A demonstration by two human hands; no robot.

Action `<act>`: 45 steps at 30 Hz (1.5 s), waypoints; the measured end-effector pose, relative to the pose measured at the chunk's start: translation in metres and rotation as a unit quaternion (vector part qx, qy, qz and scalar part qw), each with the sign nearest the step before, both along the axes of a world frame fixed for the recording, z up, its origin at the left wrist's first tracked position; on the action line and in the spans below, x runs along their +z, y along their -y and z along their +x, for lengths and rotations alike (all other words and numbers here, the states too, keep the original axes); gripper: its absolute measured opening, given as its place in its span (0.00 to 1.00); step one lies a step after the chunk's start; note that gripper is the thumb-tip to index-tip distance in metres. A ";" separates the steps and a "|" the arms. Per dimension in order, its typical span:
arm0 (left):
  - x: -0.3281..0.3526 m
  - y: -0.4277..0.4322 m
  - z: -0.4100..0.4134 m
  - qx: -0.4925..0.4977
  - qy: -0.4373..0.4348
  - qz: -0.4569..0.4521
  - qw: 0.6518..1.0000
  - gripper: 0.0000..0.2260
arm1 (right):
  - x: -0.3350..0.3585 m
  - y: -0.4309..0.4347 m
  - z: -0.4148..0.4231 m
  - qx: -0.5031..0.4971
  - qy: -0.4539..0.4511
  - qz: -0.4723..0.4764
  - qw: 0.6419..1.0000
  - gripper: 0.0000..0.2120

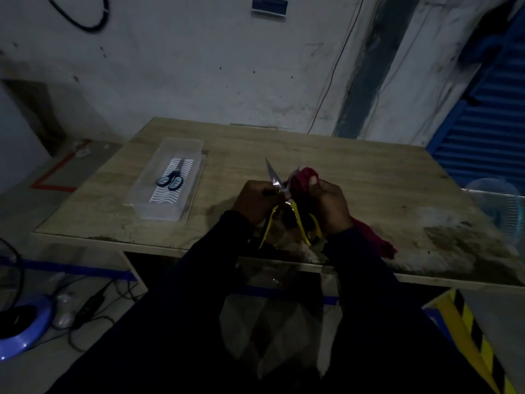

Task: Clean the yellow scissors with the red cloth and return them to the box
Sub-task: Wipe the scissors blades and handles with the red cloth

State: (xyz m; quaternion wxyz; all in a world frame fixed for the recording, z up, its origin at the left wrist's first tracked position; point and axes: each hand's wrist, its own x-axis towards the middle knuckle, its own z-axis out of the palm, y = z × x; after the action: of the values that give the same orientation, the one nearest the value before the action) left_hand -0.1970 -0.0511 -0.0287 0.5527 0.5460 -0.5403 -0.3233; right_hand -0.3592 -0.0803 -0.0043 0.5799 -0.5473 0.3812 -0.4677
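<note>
— Sleeves (199, 280) dark, both arms up front. Hands?
— L hand (254, 201) curled round yellow scissors (272, 173) near the pivot. R hand (331, 207) pinches red cloth (302, 179), bunched over one blade.
— Scissors look?
— Blades spread, shiny steel, one tip bare & pointing up. Yellow-edged handles w/ dark insides hang below. Held above wooden table (369, 177), near its front edge.
— Box?
— Clear plastic box (142, 207), on table to the left, well apart. Blue-handled scissors (171, 179) inside.
</note>
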 end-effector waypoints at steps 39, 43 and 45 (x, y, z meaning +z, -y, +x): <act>0.012 -0.016 -0.029 -0.042 0.000 0.063 0.997 0.06 | 0.030 0.019 0.005 -0.119 -0.181 0.067 0.974 0.06; 0.009 -0.024 -0.033 -0.046 -0.015 0.093 0.994 0.09 | 0.054 0.058 -0.020 -0.204 -0.170 0.064 0.962 0.13; 0.007 -0.023 -0.027 -0.013 -0.067 0.085 0.994 0.09 | 0.057 0.060 -0.031 -0.190 -0.102 0.076 0.973 0.08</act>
State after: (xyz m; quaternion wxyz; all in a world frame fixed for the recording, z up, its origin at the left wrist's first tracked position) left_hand -0.2237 -0.0281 -0.0220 0.5348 0.5614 -0.4794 -0.4111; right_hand -0.3901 -0.1405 0.0529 0.4784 -0.4639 0.5701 -0.4807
